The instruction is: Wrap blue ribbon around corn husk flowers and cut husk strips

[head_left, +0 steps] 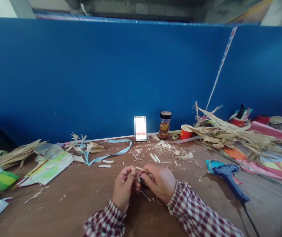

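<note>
My left hand (124,186) and my right hand (160,181) meet over the brown table (86,210), both with fingers pinched. Between them they hold a thin pale strip of dried leaf (141,170), and a short end hangs down near my left fingertips. A small dark thing shows under my right fingers; I cannot make out what it is. Both wrists wear red and white checked sleeves.
A blue glue gun (228,177) with its cord lies to the right. A heap of dried husks (229,135), a red paper cup (185,132) and a jar (165,125) stand behind. A light blue ribbon (111,154), papers (48,169) and leaf scraps lie left. A blue partition closes the back.
</note>
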`<state>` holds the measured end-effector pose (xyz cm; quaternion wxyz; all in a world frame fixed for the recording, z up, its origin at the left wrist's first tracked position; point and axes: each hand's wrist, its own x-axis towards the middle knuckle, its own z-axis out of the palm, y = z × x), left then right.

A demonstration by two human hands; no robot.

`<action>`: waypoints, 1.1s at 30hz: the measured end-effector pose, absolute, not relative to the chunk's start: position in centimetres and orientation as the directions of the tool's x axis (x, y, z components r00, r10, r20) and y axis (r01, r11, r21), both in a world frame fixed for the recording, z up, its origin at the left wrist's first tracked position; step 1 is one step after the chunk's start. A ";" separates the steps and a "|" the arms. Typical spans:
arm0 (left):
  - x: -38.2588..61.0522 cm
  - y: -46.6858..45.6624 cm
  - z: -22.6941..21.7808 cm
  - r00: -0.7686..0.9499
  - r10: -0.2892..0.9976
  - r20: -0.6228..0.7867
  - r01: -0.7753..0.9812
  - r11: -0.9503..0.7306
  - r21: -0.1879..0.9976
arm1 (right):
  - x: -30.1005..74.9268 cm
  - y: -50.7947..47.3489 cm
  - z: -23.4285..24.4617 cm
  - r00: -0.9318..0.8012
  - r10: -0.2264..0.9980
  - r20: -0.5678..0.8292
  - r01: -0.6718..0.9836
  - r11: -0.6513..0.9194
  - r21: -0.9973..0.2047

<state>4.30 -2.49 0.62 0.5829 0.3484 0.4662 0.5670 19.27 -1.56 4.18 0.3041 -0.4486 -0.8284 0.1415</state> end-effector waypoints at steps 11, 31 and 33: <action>4.6 -2.8 0.7 0.010 1.000 -0.002 -0.086 0.002 0.996 | 19.3 -0.7 3.0 -0.395 0.831 0.392 0.520 0.554 -0.650; 4.5 -2.6 -0.1 0.052 0.993 -0.103 -0.086 0.107 0.991 | 18.9 -0.3 2.5 -0.380 0.836 0.396 0.413 0.536 -0.736; 4.5 -2.6 -0.1 0.068 0.989 -0.131 -0.063 0.135 0.989 | 19.0 -0.3 2.6 -0.376 0.838 0.396 0.411 0.534 -0.739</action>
